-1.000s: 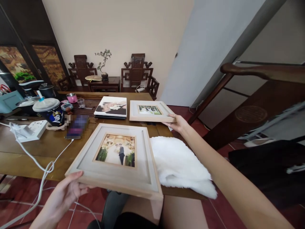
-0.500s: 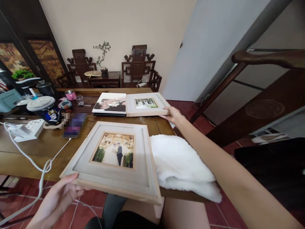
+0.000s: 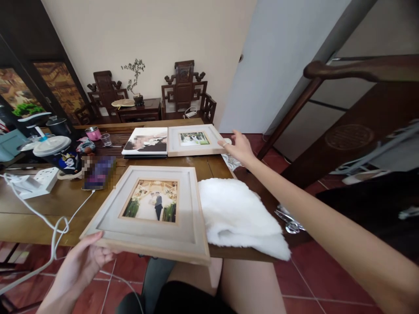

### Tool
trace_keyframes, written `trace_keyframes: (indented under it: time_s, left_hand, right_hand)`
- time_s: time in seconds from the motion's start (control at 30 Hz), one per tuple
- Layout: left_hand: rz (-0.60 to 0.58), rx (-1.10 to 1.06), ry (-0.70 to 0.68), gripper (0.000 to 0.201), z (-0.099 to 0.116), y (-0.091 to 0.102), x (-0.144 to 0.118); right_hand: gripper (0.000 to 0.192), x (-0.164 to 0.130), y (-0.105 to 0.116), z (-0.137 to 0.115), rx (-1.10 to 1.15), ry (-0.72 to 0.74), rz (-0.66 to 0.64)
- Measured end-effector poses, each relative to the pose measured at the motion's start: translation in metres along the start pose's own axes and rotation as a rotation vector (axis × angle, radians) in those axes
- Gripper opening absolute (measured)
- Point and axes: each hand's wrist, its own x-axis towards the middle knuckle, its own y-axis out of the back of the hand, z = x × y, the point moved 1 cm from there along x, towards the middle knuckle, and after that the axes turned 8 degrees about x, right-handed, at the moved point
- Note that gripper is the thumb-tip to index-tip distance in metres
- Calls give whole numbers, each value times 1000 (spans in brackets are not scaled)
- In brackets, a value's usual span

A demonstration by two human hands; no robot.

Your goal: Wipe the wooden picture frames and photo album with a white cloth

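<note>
My left hand (image 3: 88, 255) grips the lower left corner of a light-wood picture frame (image 3: 111, 218), thumb on top and fingers curled below. This frame holds a photo of a couple under an arch and juts over the table's front edge. Beside the right corner of a second picture frame (image 3: 175, 144), which lies flat on the far side of the table, is my right hand (image 3: 238, 148) with its fingers apart. I cannot tell whether a fingertip still touches that frame. A photo album or panel (image 3: 144, 146) lies against the second frame's left side. A folded white fluffy cloth (image 3: 235, 213) lies right of the near frame.
On the left of the wooden table (image 3: 65, 209) are a lidded cup (image 3: 67, 161), a phone (image 3: 98, 172), a white power strip (image 3: 41, 181) and loose white cables. Shiny metal scissors (image 3: 291, 224) lie right of the cloth. A dark wooden chair (image 3: 353, 131) stands at right.
My right hand has loosened its hold on the far frame's right corner and moved slightly off it, fingers spreading. My left hand keeps its grip on the near frame. The view has shifted slightly.
</note>
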Motion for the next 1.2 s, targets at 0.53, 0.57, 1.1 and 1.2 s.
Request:
trace_keyframes:
  time_s: [0.53,0.57,1.1,1.2]
  left_hand:
    - [-36,-12,-137,18,7,-13,-15]
    - [-29,-14,-140,18,6,-12,-15]
    - [-200,13,-36,19,-1,-35,-4]
    - [-224,-10,-29,22,-3,-38,-5]
  right_hand:
    - [15,-255,35,-17,-981,918,-507]
    - [12,-248,31,-12,-990,911,-512]
    - [18,-161,73,-118,55,465,16]
    - [25,-160,67,-117,18,495,31]
